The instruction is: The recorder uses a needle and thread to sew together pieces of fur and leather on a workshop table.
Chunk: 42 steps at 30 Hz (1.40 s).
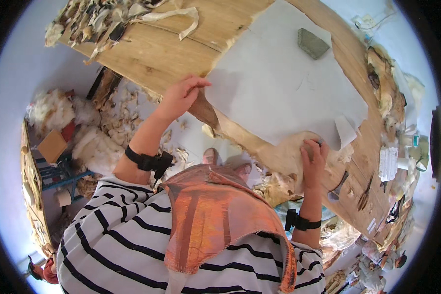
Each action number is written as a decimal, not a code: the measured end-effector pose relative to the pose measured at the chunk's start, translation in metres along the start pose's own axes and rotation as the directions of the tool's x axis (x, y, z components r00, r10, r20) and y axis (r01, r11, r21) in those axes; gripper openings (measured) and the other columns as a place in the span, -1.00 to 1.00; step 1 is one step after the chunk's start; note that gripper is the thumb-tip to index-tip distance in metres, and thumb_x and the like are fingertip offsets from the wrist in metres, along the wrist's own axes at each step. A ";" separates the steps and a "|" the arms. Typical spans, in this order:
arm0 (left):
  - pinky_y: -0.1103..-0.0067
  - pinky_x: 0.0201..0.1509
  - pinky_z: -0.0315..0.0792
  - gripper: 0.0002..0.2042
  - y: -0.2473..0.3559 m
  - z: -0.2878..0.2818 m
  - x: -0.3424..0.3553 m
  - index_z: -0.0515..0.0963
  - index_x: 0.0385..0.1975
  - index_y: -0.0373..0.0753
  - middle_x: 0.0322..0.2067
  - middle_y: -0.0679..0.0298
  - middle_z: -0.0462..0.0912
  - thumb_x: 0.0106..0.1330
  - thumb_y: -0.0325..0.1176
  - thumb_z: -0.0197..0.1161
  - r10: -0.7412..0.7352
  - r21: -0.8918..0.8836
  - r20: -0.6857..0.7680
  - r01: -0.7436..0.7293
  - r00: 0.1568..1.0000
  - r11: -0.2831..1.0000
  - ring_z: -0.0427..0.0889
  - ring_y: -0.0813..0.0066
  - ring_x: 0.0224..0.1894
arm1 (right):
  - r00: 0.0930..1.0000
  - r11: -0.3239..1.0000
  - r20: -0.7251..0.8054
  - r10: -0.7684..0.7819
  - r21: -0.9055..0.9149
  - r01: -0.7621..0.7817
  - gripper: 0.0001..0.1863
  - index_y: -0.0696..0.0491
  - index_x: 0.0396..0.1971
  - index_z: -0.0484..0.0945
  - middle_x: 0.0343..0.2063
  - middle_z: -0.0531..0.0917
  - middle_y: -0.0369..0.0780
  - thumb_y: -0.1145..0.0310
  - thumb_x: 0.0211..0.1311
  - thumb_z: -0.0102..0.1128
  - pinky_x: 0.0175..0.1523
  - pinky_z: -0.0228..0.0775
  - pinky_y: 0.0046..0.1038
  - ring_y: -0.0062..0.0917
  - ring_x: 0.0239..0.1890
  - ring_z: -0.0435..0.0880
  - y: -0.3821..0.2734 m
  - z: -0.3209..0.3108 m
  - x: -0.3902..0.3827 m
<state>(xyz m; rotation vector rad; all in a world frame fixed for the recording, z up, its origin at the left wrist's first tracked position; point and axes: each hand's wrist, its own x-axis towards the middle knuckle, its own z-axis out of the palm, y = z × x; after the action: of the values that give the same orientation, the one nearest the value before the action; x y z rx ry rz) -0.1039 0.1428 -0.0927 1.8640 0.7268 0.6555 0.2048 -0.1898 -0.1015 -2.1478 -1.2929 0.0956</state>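
A large white sheet lies on the wooden table, with a grey block near its far corner and a curled flap at its lower right. My left hand pinches the sheet's left edge, beside a brown strip. Along the near edge runs a pale tan hide. My right hand has its fingers curled on this hide; a small grey thing by the fingertips is too small to make out. A dark-handled tool and a brush-like tool lie to its right.
Fur scraps cover the table's far left end. Fleece heaps and a blue metal frame stand at the left. Skins lie along the right. Other people appear at the lower left and lower right.
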 end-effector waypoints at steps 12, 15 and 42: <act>0.26 0.01 0.48 -0.85 -0.035 0.009 0.000 0.62 -0.31 -0.28 -0.21 0.08 0.59 0.12 -0.46 0.35 0.170 0.541 -0.143 -0.067 0.975 0.838 0.58 0.01 -0.10 | 0.998 0.998 0.012 0.067 0.020 -0.067 -0.75 0.03 -0.09 0.62 -0.04 0.53 -0.10 0.43 0.22 0.33 0.24 0.29 -0.19 -0.14 0.12 0.45 0.001 0.000 -0.005; 0.25 0.01 0.47 -0.87 -0.031 0.015 0.002 0.62 -0.32 -0.27 -0.21 0.08 0.59 0.14 -0.44 0.35 0.134 0.520 -0.161 -0.031 0.978 0.853 0.57 0.01 -0.09 | 0.999 0.999 0.009 0.051 0.011 -0.051 -0.75 0.04 -0.09 0.62 -0.04 0.54 -0.09 0.43 0.23 0.32 0.23 0.30 -0.20 -0.14 0.11 0.46 0.010 0.001 -0.006; 0.42 0.32 0.42 -0.60 -0.020 0.009 0.146 0.40 0.30 -0.35 0.24 0.06 0.53 0.57 -0.29 0.05 -0.251 -0.542 -0.231 0.090 0.940 0.836 0.58 0.27 0.23 | 0.938 0.480 -0.214 0.271 -0.815 -0.325 -0.76 0.11 -0.10 0.62 -0.07 0.62 -0.07 0.46 0.27 0.10 0.07 0.51 -0.21 -0.21 0.01 0.60 0.360 -0.268 0.014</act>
<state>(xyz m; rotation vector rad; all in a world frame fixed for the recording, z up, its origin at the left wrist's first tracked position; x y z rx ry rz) -0.0029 0.2501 -0.0969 1.1920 0.7987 0.9215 0.5882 -0.4220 -0.0773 -3.1728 -0.9808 -0.5860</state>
